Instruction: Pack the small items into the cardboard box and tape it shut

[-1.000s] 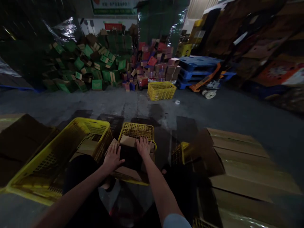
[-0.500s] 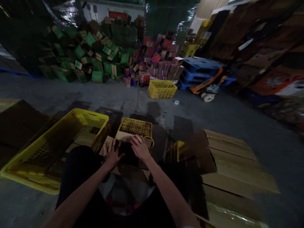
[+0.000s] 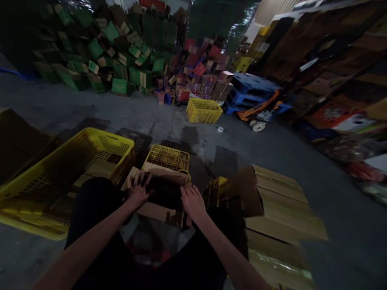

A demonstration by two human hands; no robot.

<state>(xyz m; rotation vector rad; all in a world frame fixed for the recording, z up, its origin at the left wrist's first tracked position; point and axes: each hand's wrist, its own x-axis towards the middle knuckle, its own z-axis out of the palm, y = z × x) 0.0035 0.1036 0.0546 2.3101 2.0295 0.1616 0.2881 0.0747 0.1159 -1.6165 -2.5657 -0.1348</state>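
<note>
An open cardboard box [image 3: 155, 210] sits in front of my knees on a small yellow crate [image 3: 167, 157]. My left hand [image 3: 137, 190] lies on the box's left flap with its fingers spread over the dark opening. My right hand [image 3: 192, 202] rests on the box's right edge, fingers together and curled down over the rim. The inside of the box is too dark to make out.
A large yellow crate [image 3: 65, 177] with cardboard in it stands at my left. A stack of flat cardboard [image 3: 276, 209] lies at my right. Across the grey floor are another yellow crate [image 3: 203, 110], piled green and red boxes [image 3: 127, 64], blue pallets [image 3: 252, 86] and a pallet truck [image 3: 256, 117].
My right hand has slid from the middle of the box to its right edge. My left hand stayed on the left flap. The view tilted down slightly.
</note>
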